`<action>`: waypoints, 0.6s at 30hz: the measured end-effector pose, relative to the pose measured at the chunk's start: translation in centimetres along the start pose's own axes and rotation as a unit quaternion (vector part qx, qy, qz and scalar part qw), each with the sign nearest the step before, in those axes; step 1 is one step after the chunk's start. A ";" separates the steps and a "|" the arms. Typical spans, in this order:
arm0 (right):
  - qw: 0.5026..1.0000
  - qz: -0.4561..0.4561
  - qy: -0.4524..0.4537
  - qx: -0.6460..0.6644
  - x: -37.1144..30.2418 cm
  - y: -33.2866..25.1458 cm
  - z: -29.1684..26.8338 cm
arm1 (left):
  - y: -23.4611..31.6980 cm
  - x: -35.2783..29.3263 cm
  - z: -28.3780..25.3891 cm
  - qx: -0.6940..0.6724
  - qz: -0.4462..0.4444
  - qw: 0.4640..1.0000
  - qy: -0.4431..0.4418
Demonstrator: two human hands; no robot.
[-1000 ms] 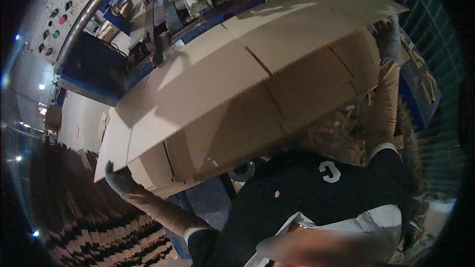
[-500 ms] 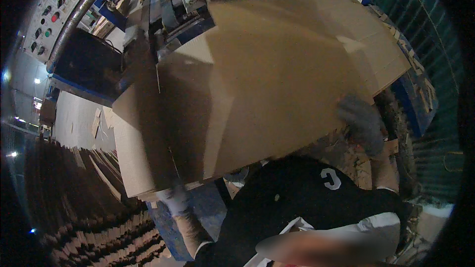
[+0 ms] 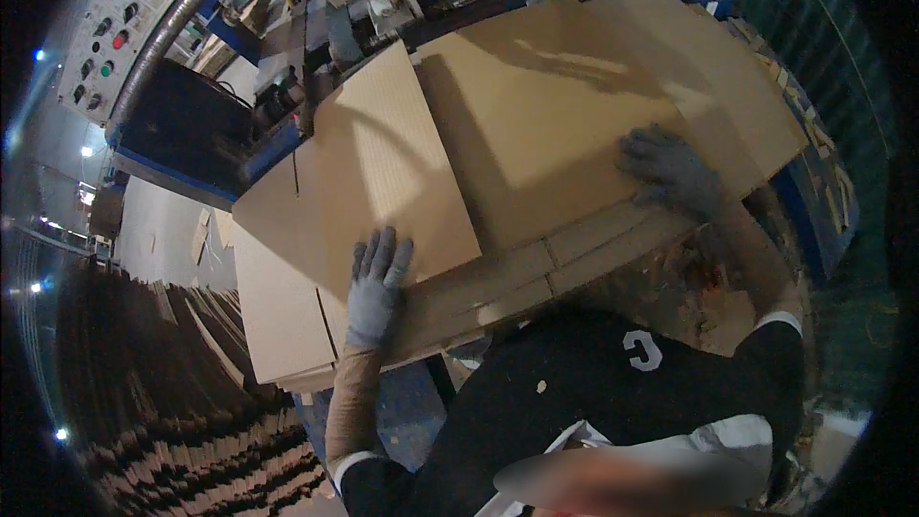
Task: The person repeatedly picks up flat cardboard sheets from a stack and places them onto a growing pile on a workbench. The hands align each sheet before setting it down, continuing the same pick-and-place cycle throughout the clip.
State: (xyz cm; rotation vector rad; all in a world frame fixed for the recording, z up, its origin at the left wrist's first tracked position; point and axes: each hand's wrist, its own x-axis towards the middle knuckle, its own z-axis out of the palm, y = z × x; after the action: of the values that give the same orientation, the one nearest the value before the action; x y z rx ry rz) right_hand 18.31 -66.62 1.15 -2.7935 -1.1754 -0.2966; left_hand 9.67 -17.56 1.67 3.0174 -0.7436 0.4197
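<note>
Brown cardboard sheets lie spread across the work surface in front of me, one over another. A ribbed cardboard panel lies on top at the left, its slanting edge crossing a smooth middle panel. Slots and creases show along the near strip and at the left end. My left hand, in a grey glove, rests on the ribbed panel's near part with fingers stretched out. Flat on the right part of the middle panel is my gloved right hand, its fingers spread. Neither hand grips anything.
Beyond the sheets stands a blue machine, with a button control panel at the far left. Stacked cardboard fills the lower left. Cardboard scraps lie beside a green corrugated wall at right.
My left hand has moved from the near left edge up onto the cardboard; my right hand has shifted up and left. The ribbed panel and slotted near strip now show where a broad smooth sheet was.
</note>
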 end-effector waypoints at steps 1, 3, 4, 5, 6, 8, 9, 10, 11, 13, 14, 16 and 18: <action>1.000 -0.006 0.017 -0.013 1.2 1.2 0.3 | -0.5 0.7 0.5 -0.002 0.006 1.000 0.022; 0.997 -0.057 0.046 -0.017 3.3 3.3 0.4 | -1.7 2.5 1.5 -0.010 0.008 0.999 0.053; 0.990 -0.102 0.095 -0.006 4.3 4.3 0.3 | -2.6 3.6 2.0 -0.017 0.003 0.998 0.062; 0.999 -0.043 0.023 -0.006 5.5 5.0 0.3 | -3.7 4.9 2.5 -0.020 -0.004 0.997 0.071; 1.000 -0.001 -0.012 0.008 6.9 5.5 0.8 | -4.7 6.4 3.2 -0.033 -0.007 0.995 0.097; 0.999 0.032 -0.018 0.027 9.2 6.7 1.2 | -7.0 9.5 4.6 -0.051 -0.020 0.988 0.145; 0.999 0.024 0.011 0.029 10.4 7.5 1.4 | -7.9 10.9 5.2 -0.031 -0.025 0.989 0.144; 0.998 0.012 0.043 0.034 11.6 8.3 1.7 | -8.7 12.4 5.9 -0.012 -0.032 0.989 0.142; 0.998 0.057 0.028 0.027 13.1 8.9 2.1 | -9.4 14.0 6.4 0.010 -0.028 0.988 0.153; 0.989 0.144 0.014 0.015 15.8 9.5 3.5 | -10.4 17.2 7.0 0.061 -0.112 0.984 0.121; 0.987 0.157 0.015 -0.032 17.0 9.2 4.2 | -10.6 18.3 7.1 0.085 -0.169 0.979 0.078; 0.974 0.192 0.015 -0.115 18.2 8.6 4.5 | -10.4 18.9 6.9 0.110 -0.260 0.954 0.100; 0.982 0.156 0.101 -0.022 16.7 7.5 3.8 | -9.8 16.6 5.9 0.071 -0.285 0.950 0.110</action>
State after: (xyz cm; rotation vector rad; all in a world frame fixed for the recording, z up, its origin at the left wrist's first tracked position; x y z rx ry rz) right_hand 35.62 -59.60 0.97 -2.8447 -0.6824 -0.5649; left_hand 29.84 -16.84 0.85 3.0398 0.1850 0.7840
